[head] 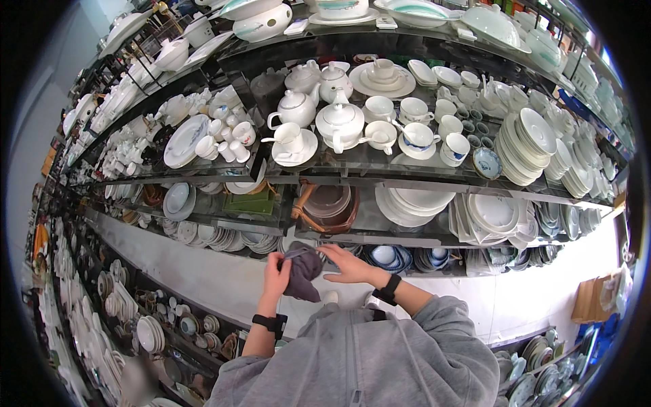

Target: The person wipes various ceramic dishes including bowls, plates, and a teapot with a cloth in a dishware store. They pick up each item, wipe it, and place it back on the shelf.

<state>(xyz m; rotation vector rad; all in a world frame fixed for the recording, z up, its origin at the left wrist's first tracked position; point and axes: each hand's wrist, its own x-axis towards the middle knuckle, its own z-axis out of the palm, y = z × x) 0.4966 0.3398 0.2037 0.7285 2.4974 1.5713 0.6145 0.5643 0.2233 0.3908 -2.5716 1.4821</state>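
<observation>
A crumpled dark grey-purple cloth (pixel 303 272) hangs from my left hand (pixel 277 274), pinched between thumb and fingers. Just to its right is my right hand (pixel 351 264), its fingers spread and pointing at the cloth; whether a fingertip touches it I cannot tell. Both hands are in front of the lower shelves. Above them, on the middle shelf, stand a white lidded teapot (pixel 339 122), a white cup on a saucer (pixel 289 140) with a spoon, and a blue-patterned cup (pixel 418 136) on its saucer.
Stacked white plates (pixel 526 145) stand close to the shelf's right part. A brown basket with a handle (pixel 328 208) and large white plates (pixel 414 203) fill the shelf below. Blue bowls (pixel 389 257) sit lower. Another crockery shelf (pixel 188 351) runs behind at left; a cardboard box (pixel 592 300) is at right.
</observation>
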